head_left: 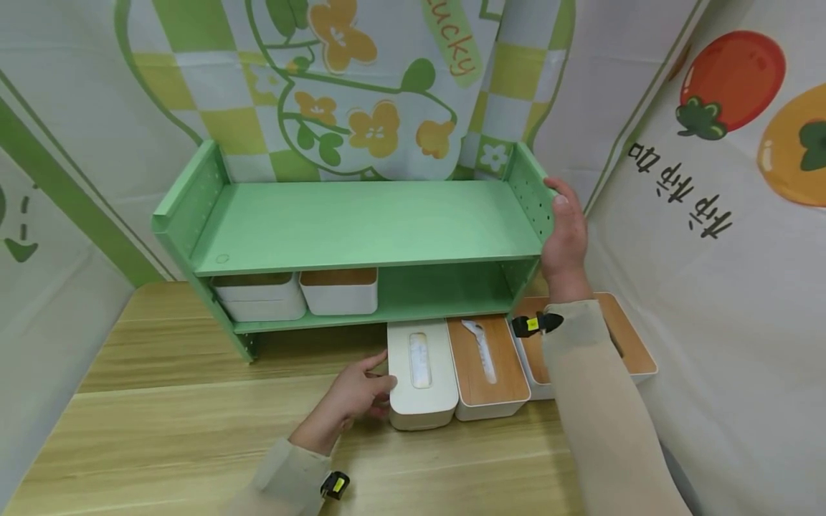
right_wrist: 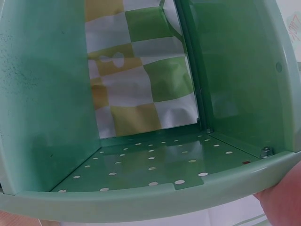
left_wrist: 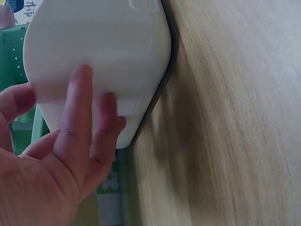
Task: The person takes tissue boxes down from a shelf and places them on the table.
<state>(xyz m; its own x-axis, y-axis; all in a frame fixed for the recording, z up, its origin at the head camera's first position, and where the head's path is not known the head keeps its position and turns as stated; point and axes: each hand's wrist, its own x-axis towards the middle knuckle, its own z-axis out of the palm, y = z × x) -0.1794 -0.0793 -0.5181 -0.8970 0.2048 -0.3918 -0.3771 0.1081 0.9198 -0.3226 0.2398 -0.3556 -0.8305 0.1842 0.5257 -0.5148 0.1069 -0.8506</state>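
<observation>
A white tissue box (head_left: 401, 401) with an oval slot stands on the table, its back end close by the lower edge of a green two-tier shelf (head_left: 374, 222). My left hand (head_left: 355, 394) touches its left side, the thumb near the top edge. In the left wrist view, the left hand's fingers (left_wrist: 77, 113) lie extended against the white wall. My right hand (head_left: 568, 240) grips the upper right side panel of the shelf. Only a bit of the right hand (right_wrist: 284, 200) shows in the right wrist view, beside the perforated green panel (right_wrist: 136, 165).
Against the white box stands a wood-lidded tissue box (head_left: 464, 390) with tissue showing. Farther right, more wood-lidded boxes (head_left: 626, 330) are partly hidden by my right arm. Two white bins (head_left: 258, 304) (head_left: 342, 297) sit on the lower tier. Printed curtains (head_left: 58, 100) surround the wooden table (head_left: 193, 423).
</observation>
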